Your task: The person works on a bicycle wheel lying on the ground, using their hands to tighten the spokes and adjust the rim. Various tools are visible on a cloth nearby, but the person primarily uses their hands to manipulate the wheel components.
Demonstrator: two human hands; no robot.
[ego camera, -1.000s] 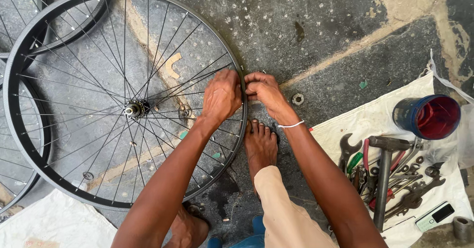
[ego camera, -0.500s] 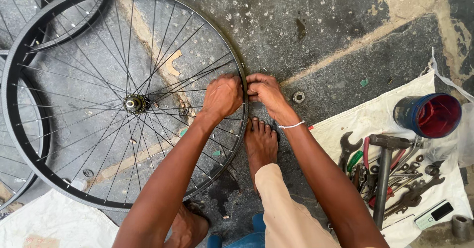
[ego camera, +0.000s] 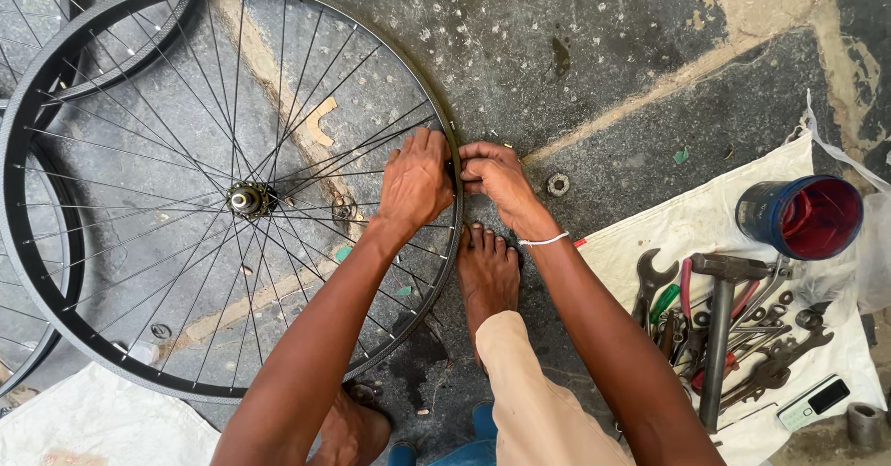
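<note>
A black spoked bicycle wheel (ego camera: 111,355) lies flat on the concrete floor, its silver hub (ego camera: 247,199) at the centre. My left hand (ego camera: 415,184) grips the right side of the rim from inside, fingers curled over it. Opposite it, my right hand (ego camera: 496,178) pinches the same spot of the rim from outside. The two hands almost touch. A thin white band sits on my right wrist. My bare right foot (ego camera: 486,277) rests just below the hands, beside the rim.
Other wheels (ego camera: 37,243) overlap at the left edge. To the right, a white cloth (ego camera: 687,225) holds a hammer (ego camera: 719,336), wrenches, pliers and a small phone (ego camera: 813,401). A blue pot of red stuff (ego camera: 800,215) stands there. A metal nut (ego camera: 558,185) lies near my right hand.
The wheel has shifted slightly under my hands; both hands stay clamped on the same part of the rim.
</note>
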